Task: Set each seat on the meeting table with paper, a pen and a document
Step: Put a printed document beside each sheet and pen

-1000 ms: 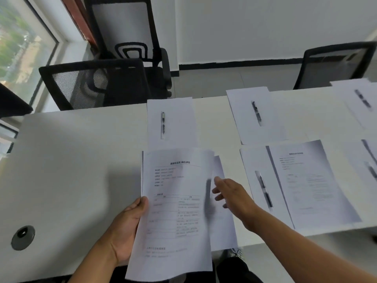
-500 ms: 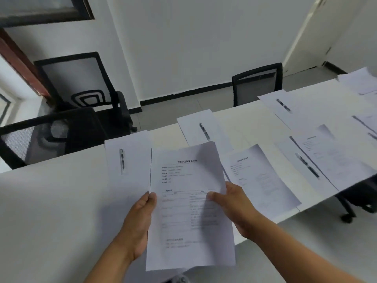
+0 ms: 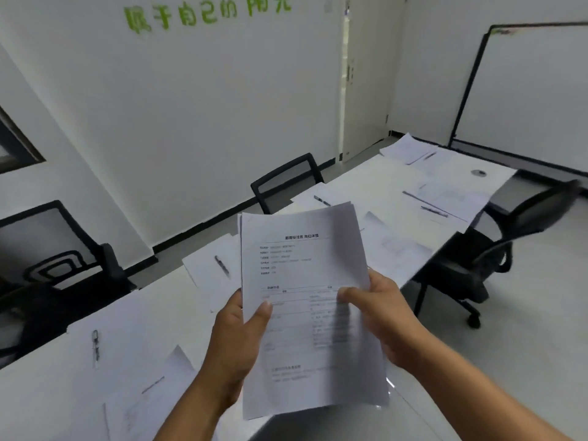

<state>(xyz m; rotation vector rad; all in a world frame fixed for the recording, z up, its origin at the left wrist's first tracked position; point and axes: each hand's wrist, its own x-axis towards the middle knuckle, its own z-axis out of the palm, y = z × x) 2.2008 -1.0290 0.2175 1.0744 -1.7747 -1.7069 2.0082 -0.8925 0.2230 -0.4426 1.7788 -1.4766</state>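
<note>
I hold a stack of printed documents (image 3: 305, 265) upright in front of me, above the near edge of the white meeting table (image 3: 63, 377). My left hand (image 3: 237, 338) grips its left edge with the thumb on the front page. My right hand (image 3: 378, 316) grips the right edge, thumb on the page. On the table lie blank sheets with pens: one sheet (image 3: 206, 265) with a pen (image 3: 221, 265) just behind the stack, another pen (image 3: 94, 343) at the left. A set document (image 3: 394, 246) lies to the right of the stack.
Black mesh chairs stand along the far side (image 3: 286, 179) and at the left (image 3: 57, 249); one chair (image 3: 496, 249) stands at the near right. More papers and pens (image 3: 439, 202) cover the table's far right end. A whiteboard (image 3: 525, 84) and a door (image 3: 366, 74) are behind.
My view has swung right and upward along the table. My right hand left the laid document and took hold of the stack's right edge. The stack rose higher.
</note>
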